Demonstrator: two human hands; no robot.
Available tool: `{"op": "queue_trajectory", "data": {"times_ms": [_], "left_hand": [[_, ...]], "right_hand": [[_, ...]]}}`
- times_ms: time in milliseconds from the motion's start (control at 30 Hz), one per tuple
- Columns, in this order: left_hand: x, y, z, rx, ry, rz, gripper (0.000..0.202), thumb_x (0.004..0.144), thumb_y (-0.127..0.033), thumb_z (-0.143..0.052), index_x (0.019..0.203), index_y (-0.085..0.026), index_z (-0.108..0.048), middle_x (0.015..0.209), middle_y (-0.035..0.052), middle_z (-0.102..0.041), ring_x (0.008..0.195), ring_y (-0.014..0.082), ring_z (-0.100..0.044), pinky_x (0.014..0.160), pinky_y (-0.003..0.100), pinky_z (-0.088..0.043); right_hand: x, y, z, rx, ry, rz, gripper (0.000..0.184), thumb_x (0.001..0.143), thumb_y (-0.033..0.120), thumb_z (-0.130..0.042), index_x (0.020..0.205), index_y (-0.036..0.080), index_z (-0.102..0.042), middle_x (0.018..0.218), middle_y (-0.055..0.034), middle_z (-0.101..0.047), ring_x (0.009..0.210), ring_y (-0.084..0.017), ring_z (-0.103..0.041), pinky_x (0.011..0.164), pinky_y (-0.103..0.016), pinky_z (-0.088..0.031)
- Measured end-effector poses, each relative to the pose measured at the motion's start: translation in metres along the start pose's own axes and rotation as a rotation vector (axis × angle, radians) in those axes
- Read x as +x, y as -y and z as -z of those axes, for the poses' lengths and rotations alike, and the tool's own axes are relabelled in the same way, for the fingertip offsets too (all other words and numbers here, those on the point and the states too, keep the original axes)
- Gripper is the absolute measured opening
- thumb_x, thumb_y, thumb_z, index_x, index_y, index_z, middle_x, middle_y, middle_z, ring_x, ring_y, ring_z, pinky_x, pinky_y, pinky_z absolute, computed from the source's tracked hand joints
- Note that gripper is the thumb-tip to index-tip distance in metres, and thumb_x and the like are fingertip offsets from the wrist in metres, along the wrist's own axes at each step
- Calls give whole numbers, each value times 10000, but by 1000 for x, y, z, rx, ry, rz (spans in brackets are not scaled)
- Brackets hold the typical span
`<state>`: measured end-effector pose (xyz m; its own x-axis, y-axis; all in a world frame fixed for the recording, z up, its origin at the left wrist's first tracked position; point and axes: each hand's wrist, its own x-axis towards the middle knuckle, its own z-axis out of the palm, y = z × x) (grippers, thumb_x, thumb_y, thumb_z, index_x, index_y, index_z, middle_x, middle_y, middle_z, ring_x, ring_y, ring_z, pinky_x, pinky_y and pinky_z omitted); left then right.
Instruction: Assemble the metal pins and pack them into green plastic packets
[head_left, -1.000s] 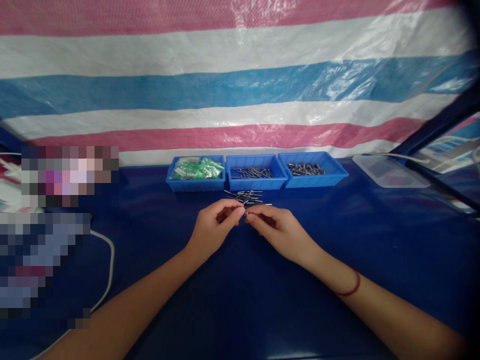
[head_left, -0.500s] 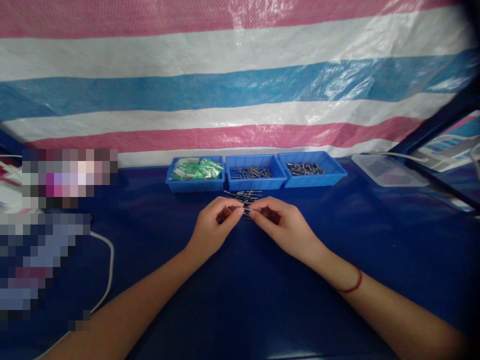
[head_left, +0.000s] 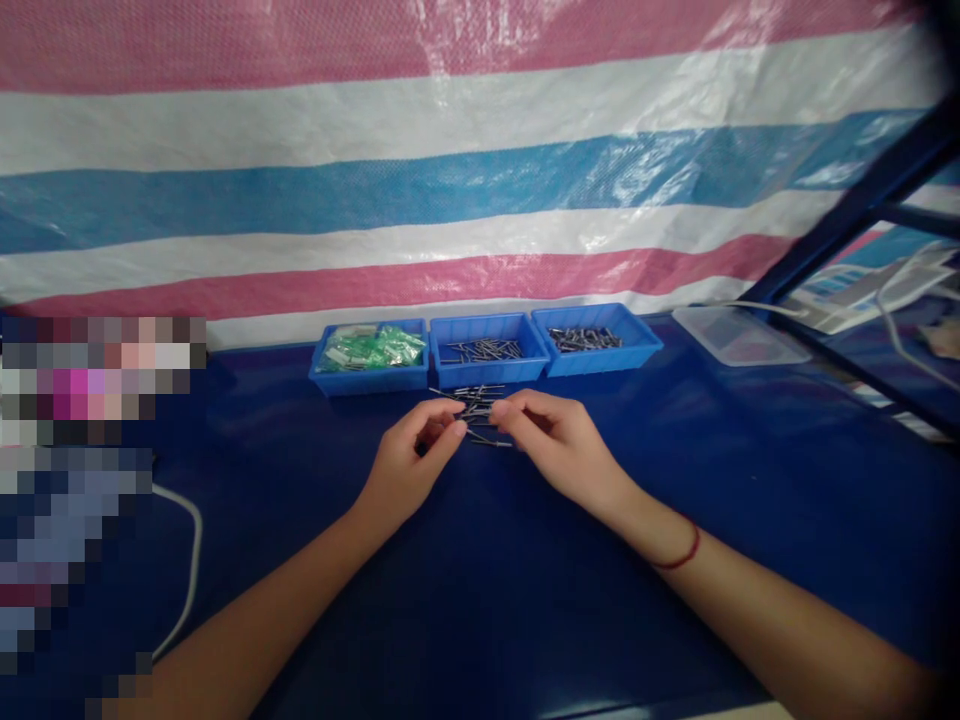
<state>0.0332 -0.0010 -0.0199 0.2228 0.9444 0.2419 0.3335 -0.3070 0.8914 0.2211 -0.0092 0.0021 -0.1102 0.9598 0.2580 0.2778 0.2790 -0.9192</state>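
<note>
My left hand (head_left: 411, 452) is at the near left of a loose pile of thin metal pins (head_left: 480, 398) on the blue table. Its thumb and forefinger are bent into a pinch, and a slim metal piece seems to be at their tips, too small to see well. Across a small gap, my right hand (head_left: 566, 440) is at the pile's right side. Its thumb and forefinger are pressed together; what they hold, if anything, is hidden. One pin (head_left: 491, 440) points out between the hands, near the left thumb.
Behind the pile stand three blue bins: the left bin (head_left: 367, 382) with green-and-clear plastic packets, the middle bin (head_left: 491, 373) and right bin (head_left: 607, 362) with metal pins. A clear plastic lid (head_left: 742, 335) lies at right. A white cable (head_left: 196, 540) runs along the left.
My hands have drawn apart; before, their fingertips met around a thin pin. More of the pile now shows between them. The whole view has shifted a little, so the bins appear further left.
</note>
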Motion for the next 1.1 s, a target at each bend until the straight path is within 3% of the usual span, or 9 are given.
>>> {"op": "queue_trajectory", "data": {"times_ms": [100, 200, 300, 433, 600, 800, 933, 1100], "left_hand": [[0, -2, 0, 122, 1, -81, 201, 874, -281, -567, 1047, -202, -633, 842, 12, -648, 740, 141, -595, 694, 256, -457], [0, -6, -1, 235, 107, -218, 133, 888, -245, -550, 940, -198, -664, 891, 34, -674, 834, 162, -609, 779, 286, -458], [-1, -7, -2, 315, 200, -327, 140, 899, -230, -541, 909, -201, -678, 919, 40, -698, 886, 172, -609, 855, 325, -442], [-2, -2, -5, 494, 232, -390, 195, 906, -245, -536, 1031, -228, -685, 1058, 45, -697, 976, 206, -568, 887, 374, -417], [-4, 0, -8, 683, 258, -364, 289, 931, -244, -494, 1181, -274, -637, 1281, 27, -614, 1122, 257, -471, 904, 416, -372], [-3, -1, -6, 689, 289, -320, 200, 940, -310, -505, 994, -306, -698, 1201, -10, -655, 1085, 225, -491, 833, 372, -323], [-1, -2, -6, 712, 273, -308, 201, 948, -328, -492, 977, -297, -688, 1095, -8, -682, 1028, 209, -502, 821, 378, -278], [0, -2, -7, 739, 262, -254, 205, 963, -277, -459, 945, -246, -660, 1009, 2, -690, 964, 197, -513, 809, 378, -261]], "right_hand": [[14, -7, 15, 215, -224, -142, 367, 833, 498, -581, 713, 156, -643, 590, 21, -531, 470, -70, -408, 439, -219, -306], [30, -18, 37, 407, -509, -202, 364, 765, 529, -641, 783, 165, -651, 730, -6, -589, 457, -50, -396, 387, -201, -276], [42, -29, 58, 448, -601, -289, 368, 758, 534, -633, 855, 180, -655, 790, -18, -588, 454, -42, -394, 361, -189, -286], [44, -34, 64, 451, -482, -383, 304, 801, 471, -567, 834, 174, -628, 666, 12, -491, 431, -48, -340, 353, -189, -295], [36, -26, 49, 411, -286, -358, 271, 781, 422, -593, 783, 153, -623, 644, 14, -481, 448, -51, -342, 373, -194, -274], [27, -15, 35, 257, -168, -278, 256, 780, 395, -606, 730, 148, -647, 602, 14, -504, 468, -66, -382, 410, -210, -259], [24, -14, 30, 105, -85, -229, 290, 814, 411, -564, 744, 146, -660, 593, 15, -525, 475, -78, -405, 438, -223, -291], [20, -19, 22, -93, 156, -132, 272, 849, 363, -520, 746, 154, -659, 639, 6, -587, 535, -100, -472, 501, -230, -356]]}}
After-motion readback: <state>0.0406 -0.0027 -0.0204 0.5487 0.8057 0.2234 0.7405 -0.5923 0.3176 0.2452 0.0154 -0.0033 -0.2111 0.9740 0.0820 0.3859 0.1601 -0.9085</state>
